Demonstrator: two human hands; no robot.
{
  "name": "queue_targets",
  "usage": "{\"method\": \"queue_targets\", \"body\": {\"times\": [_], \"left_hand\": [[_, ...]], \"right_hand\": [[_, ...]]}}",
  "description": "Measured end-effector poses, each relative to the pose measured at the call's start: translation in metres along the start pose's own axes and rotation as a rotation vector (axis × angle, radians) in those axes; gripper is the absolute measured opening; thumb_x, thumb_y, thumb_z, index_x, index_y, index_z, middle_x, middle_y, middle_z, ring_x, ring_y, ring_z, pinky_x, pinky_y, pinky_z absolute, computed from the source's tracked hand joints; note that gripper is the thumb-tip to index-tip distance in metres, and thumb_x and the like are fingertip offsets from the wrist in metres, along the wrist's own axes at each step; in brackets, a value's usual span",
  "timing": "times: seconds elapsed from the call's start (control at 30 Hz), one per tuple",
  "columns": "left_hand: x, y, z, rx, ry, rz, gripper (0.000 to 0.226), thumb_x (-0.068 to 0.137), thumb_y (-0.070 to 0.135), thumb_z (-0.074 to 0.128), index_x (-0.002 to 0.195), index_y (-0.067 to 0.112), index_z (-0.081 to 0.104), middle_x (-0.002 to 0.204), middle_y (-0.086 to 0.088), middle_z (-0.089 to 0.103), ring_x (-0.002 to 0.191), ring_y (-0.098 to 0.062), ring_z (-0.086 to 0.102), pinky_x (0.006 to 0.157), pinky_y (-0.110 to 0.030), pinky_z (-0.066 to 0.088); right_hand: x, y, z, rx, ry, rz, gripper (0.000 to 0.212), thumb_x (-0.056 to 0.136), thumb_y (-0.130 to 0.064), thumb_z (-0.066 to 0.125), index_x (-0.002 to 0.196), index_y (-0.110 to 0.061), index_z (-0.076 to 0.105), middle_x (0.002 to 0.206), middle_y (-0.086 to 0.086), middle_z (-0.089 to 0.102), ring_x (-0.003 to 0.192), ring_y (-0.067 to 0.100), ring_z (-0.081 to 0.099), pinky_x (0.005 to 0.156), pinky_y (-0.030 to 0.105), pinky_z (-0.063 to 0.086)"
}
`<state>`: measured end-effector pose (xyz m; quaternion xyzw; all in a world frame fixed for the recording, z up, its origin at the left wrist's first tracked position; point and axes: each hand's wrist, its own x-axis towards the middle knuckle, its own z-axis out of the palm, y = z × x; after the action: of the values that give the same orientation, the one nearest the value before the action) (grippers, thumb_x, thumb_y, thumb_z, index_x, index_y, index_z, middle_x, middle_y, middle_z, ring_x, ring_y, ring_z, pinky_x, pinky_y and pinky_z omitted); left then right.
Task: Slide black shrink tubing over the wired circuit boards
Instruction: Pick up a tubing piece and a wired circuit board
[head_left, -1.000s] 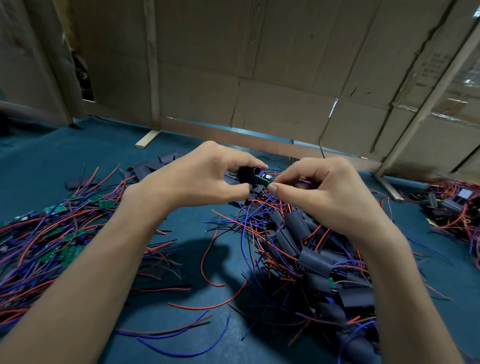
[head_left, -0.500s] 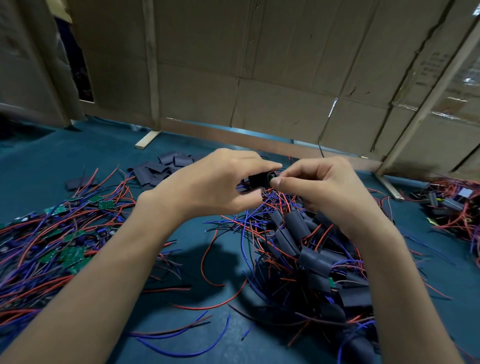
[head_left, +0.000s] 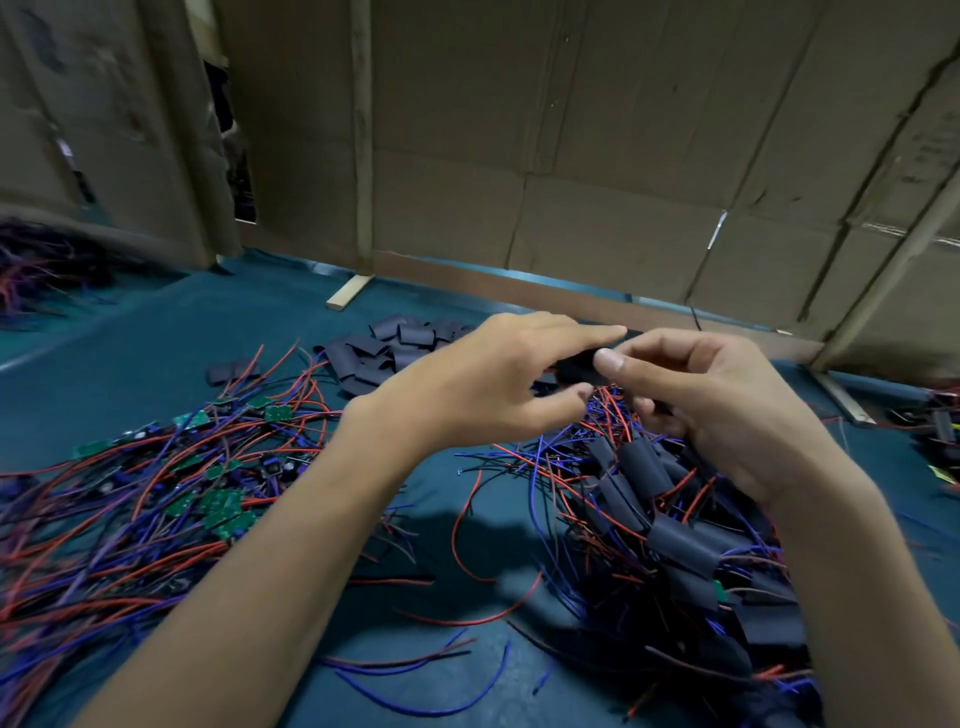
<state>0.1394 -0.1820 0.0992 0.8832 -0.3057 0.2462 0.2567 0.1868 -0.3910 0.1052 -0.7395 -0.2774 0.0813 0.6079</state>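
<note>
Shrink tubing pinched between both hands.

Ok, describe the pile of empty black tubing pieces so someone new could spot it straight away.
Start at the cardboard wall at the far edge of the teal table. Just in front of it, beyond the left hand, lies the pile of empty black tubing pieces. Unlike the sleeves in the wire heaps nearer the person, these lie flat with no wires coming out.

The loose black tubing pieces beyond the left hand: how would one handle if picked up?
The loose tubing pieces lie pressed flat, so probably soft-walled, light, unlikely to roll. One likely needs squeezing open first.
</note>
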Motion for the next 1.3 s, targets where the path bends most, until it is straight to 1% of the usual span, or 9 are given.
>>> {"method": "queue_targets", "body": {"times": [0.13, 0.27, 0.4, 0.5, 0.73, 0.87, 1.0, 1.13, 1.3], "left_hand": [[0.002, 0.002, -0.002, -0.050, -0.040, -0.034, 0.066, 0.092, 0.022, 0.071, 0.152, 0.018, 0.043, 0.126, 0.000, 0.066, 0.116, -0.016, 0.055, 0.102, -0.025, 0.041], [-0.003, -0.034, -0.017, -0.049, 0.019, -0.195, 0.067, 0.094, 0.039, 0.068, 0.153, 0.025, 0.040, 0.143, 0.005, 0.057, 0.131, -0.002, 0.044, 0.108, -0.008, 0.026], [-0.035, -0.105, -0.017, 0.333, -0.193, -0.805, 0.069, 0.095, 0.046, 0.059, 0.154, 0.020, 0.034, 0.152, -0.013, 0.044, 0.140, -0.034, 0.038, 0.115, -0.044, 0.034], [-0.066, -0.129, 0.001, 0.408, -0.464, -1.122, 0.064, 0.095, 0.052, 0.056, 0.148, 0.021, 0.037, 0.152, -0.014, 0.036, 0.139, -0.042, 0.031, 0.111, -0.054, 0.030], [-0.063, -0.129, 0.006, 0.420, -0.292, -1.039, 0.025, 0.085, 0.045, 0.071, 0.103, 0.028, 0.072, 0.113, -0.008, 0.067, 0.119, -0.033, 0.051, 0.100, -0.048, 0.031], [-0.058, -0.119, 0.000, 0.428, -0.290, -0.970, 0.038, 0.093, 0.051, 0.060, 0.069, 0.023, 0.051, 0.099, -0.004, 0.063, 0.117, -0.030, 0.051, 0.104, -0.051, 0.027], [-0.041, -0.092, -0.026, 0.089, -0.241, -0.750, 0.032, 0.103, 0.036, 0.051, 0.081, 0.014, 0.059, 0.083, -0.006, 0.061, 0.091, -0.029, 0.059, 0.080, -0.039, 0.044], [-0.014, -0.038, -0.038, -0.254, -0.088, -0.456, 0.028, 0.106, 0.026, 0.049, 0.091, 0.010, 0.067, 0.079, -0.002, 0.066, 0.063, -0.010, 0.058, 0.065, -0.030, 0.048], [0.007, 0.008, -0.024, -0.175, -0.069, -0.257, 0.020, 0.102, 0.012, 0.055, 0.097, 0.004, 0.073, 0.096, -0.017, 0.063, 0.077, -0.021, 0.062, 0.079, -0.038, 0.050]], "right_hand": [[0.001, -0.003, 0.006, 0.000, 0.085, 0.015, 0.035, 0.052, -0.040, 0.091, 0.071, -0.018, 0.071, 0.055, -0.001, 0.055, 0.046, 0.009, 0.043, 0.041, 0.015, 0.033], [-0.010, -0.015, -0.029, -0.003, 0.164, 0.013, 0.050, 0.041, -0.039, 0.099, 0.081, -0.027, 0.073, 0.066, -0.002, 0.063, 0.044, 0.007, 0.048, 0.037, 0.013, 0.032], [-0.036, -0.022, -0.087, -0.348, 0.167, 0.139, 0.088, 0.034, -0.072, 0.092, 0.109, -0.029, 0.075, 0.079, 0.004, 0.076, 0.046, 0.010, 0.054, 0.046, 0.012, 0.041], [-0.042, -0.004, -0.123, -0.520, 0.135, 0.331, 0.087, 0.028, -0.082, 0.086, 0.102, -0.036, 0.077, 0.080, 0.003, 0.078, 0.055, 0.013, 0.066, 0.048, 0.015, 0.048], [-0.023, 0.021, -0.108, -0.746, 0.149, 0.407, 0.035, 0.057, -0.035, 0.095, 0.086, -0.043, 0.076, 0.061, -0.005, 0.069, 0.043, 0.005, 0.057, 0.042, 0.012, 0.039], [-0.017, 0.024, -0.101, -0.782, 0.273, 0.314, 0.050, 0.047, -0.062, 0.090, 0.093, -0.052, 0.071, 0.073, -0.007, 0.071, 0.062, 0.015, 0.070, 0.051, 0.029, 0.054], [-0.016, 0.003, -0.067, -0.643, 0.411, 0.078, 0.069, 0.053, -0.097, 0.059, 0.100, -0.048, 0.072, 0.086, -0.012, 0.076, 0.083, 0.013, 0.074, 0.079, 0.039, 0.059], [-0.012, -0.016, 0.006, -0.319, 0.278, -0.016, 0.056, 0.071, -0.080, 0.069, 0.105, -0.036, 0.077, 0.092, -0.006, 0.079, 0.081, 0.015, 0.077, 0.066, 0.029, 0.062], [-0.008, -0.018, 0.046, 0.039, 0.247, -0.013, 0.036, 0.081, -0.043, 0.075, 0.095, -0.010, 0.079, 0.090, 0.011, 0.078, 0.076, 0.025, 0.075, 0.052, 0.026, 0.056]]}}
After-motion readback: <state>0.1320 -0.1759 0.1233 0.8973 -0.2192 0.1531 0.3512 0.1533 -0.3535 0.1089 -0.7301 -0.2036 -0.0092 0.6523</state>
